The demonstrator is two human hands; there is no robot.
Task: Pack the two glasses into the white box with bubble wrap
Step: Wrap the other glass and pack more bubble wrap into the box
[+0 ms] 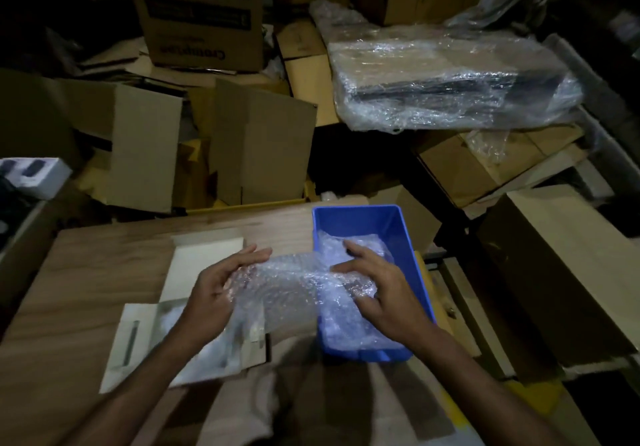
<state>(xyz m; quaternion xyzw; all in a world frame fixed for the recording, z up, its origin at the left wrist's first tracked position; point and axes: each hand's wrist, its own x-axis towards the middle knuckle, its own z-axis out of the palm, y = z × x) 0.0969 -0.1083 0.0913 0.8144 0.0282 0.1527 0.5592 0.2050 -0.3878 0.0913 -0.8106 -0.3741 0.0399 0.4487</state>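
Low in the frame, a wooden table carries 2 containers side by side. At lower left lies the white box, opened flat with its lid flap thrown back toward the upper left; its tray shows something pale and shiny inside, though the dim light and the forearm across it make it impossible to tell what. Just right of it stands a blue bin, a deep rectangular tub lined with crumpled bubble wrap along its floor.

A sheet of bubble wrap stretches between the 2 hands, bridging the box and the bin's left wall. The left hand cups the sheet's left end from beneath, fingers loosely curled up around it. The right hand rests on the sheet's right end over the bin, fingers spread and bent, pressing down on a wrapped bundle. Whether a glass sits inside that bundle cannot be told; no bare glass is plainly visible.

Across the upper half, brown cardboard boxes stand open or folded, and at upper right a flat package wrapped in clear film lies on more cartons.
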